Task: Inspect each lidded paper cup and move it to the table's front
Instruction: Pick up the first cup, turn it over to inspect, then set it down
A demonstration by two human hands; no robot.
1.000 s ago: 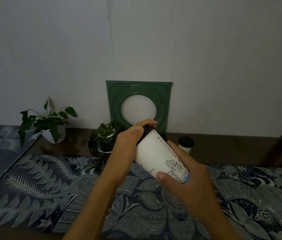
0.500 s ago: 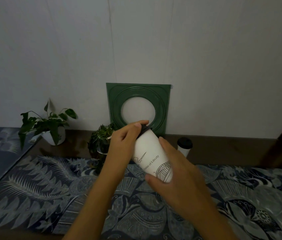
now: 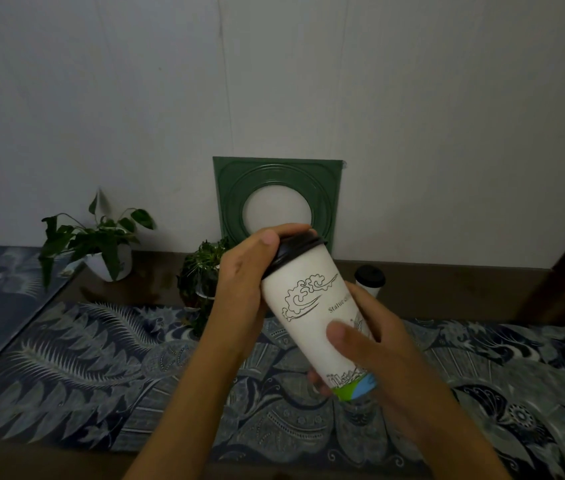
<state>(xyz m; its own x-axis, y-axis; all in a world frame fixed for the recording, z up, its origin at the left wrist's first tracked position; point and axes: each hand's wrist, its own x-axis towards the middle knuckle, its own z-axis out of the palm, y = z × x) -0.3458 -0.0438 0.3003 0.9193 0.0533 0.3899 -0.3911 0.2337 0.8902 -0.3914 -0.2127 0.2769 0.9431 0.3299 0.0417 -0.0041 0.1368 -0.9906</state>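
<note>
A tall white paper cup [image 3: 303, 318] with line drawings and a black lid is held tilted in the air above the table, lid leaning away and to the left. My left hand [image 3: 243, 282] grips its top, fingers curled over the lid's rim. My right hand [image 3: 371, 348] wraps the lower body, thumb on the front, with fingertips under the green and blue base. A second lidded white cup [image 3: 370, 280] stands upright at the back of the table, partly hidden behind my right hand.
A patterned blue cloth [image 3: 107, 368] covers the table's middle and front. At the back stand a leafy plant in a white pot [image 3: 107, 261], a small bushy plant [image 3: 201, 271] and a green square frame [image 3: 275, 199] leaning on the wall.
The cup has turned in my hands: the cloud drawing now faces me, and the green and blue base shows. Both hands keep their hold.
</note>
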